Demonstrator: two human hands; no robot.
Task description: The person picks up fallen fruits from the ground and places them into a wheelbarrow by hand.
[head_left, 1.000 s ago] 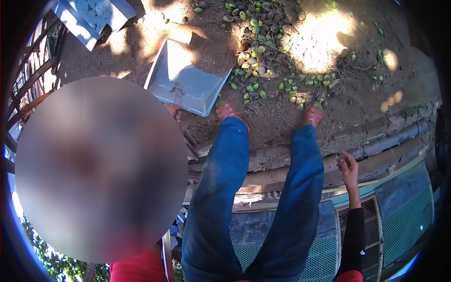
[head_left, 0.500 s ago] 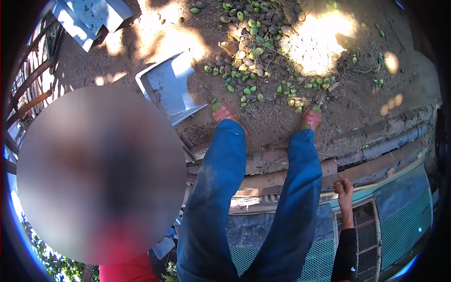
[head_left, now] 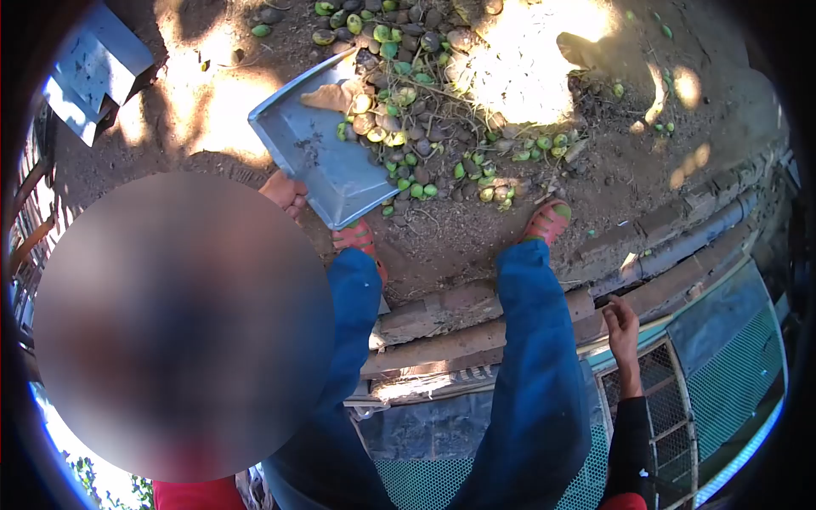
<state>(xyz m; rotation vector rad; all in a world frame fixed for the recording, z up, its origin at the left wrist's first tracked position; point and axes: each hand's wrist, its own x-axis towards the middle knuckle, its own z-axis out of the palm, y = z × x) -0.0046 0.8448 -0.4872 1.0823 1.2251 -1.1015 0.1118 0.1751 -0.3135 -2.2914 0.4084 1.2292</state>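
Note:
My left hand (head_left: 285, 192) is closed on the near left edge of a grey metal pan (head_left: 321, 161); its wrist and arm are hidden by a large blurred circle. The pan lies tilted on the soil, its right side against a heap of green and brown fruits or nuts (head_left: 416, 127). A dry brown leaf (head_left: 327, 98) rests over its upper right edge. My right hand (head_left: 623, 327) hangs at the lower right with loosely bent fingers and nothing in it, above the boards and mesh.
Another bent metal sheet (head_left: 106, 64) lies at the upper left. My feet in red sandals (head_left: 548, 223) stand below the heap. Wooden boards (head_left: 442, 314), a grey pipe (head_left: 671, 257) and green mesh panels (head_left: 731, 382) run along the lower right.
My left hand has come into view at the pan. The pan has moved right, against the heap. The rest of the ground has shifted left in view.

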